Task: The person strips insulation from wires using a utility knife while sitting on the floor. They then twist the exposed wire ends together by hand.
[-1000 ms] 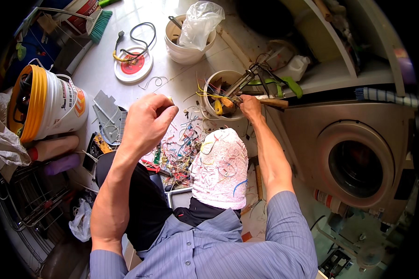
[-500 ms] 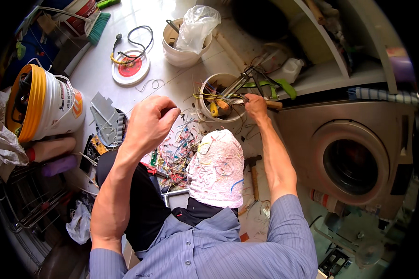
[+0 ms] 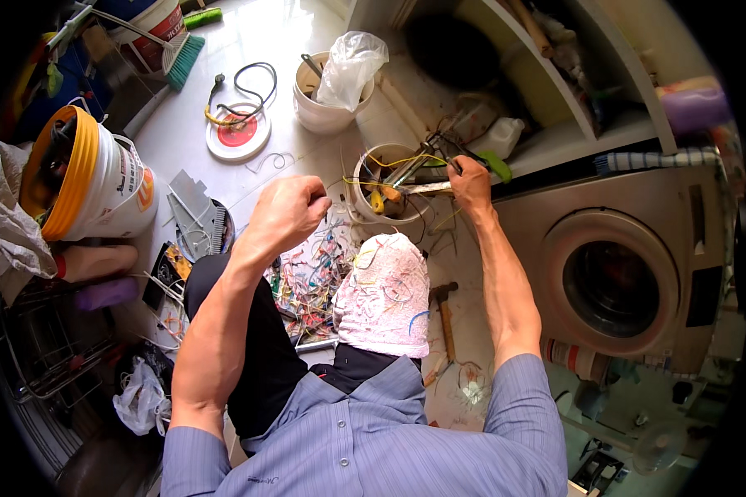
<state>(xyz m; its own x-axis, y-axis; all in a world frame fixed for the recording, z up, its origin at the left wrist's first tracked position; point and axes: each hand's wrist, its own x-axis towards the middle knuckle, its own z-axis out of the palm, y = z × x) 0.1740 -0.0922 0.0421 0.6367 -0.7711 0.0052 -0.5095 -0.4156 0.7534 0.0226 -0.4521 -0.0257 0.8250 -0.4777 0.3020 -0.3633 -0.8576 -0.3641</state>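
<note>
My right hand (image 3: pixel 470 184) is closed at the right rim of a white tool bucket (image 3: pixel 359 195), beside the tool handles that stick out of it. A dark end shows at its fingertips, but I cannot make out what it belongs to. A yellow wire (image 3: pixel 399 159) arches over the bucket toward this hand. My left hand (image 3: pixel 286 214) hovers over a heap of coloured wire scraps (image 3: pixel 311 269), fingers curled in; anything inside them is hidden. A pinkish-white cloth (image 3: pixel 383 298) covers my right knee, with wire bits stuck to it.
A hammer (image 3: pixel 445 323) lies on the floor right of my knee. Farther off are a bucket with a plastic bag (image 3: pixel 352 70) and a lid with a coiled power cord (image 3: pixel 239 132). A yellow-rimmed bucket (image 3: pixel 99 178) stands left, a washing machine (image 3: pixel 622 273) right.
My right hand has shifted slightly right and down. The yellow wire now arches higher over the tool bucket. My left hand has barely moved, while the view has tilted a little.
</note>
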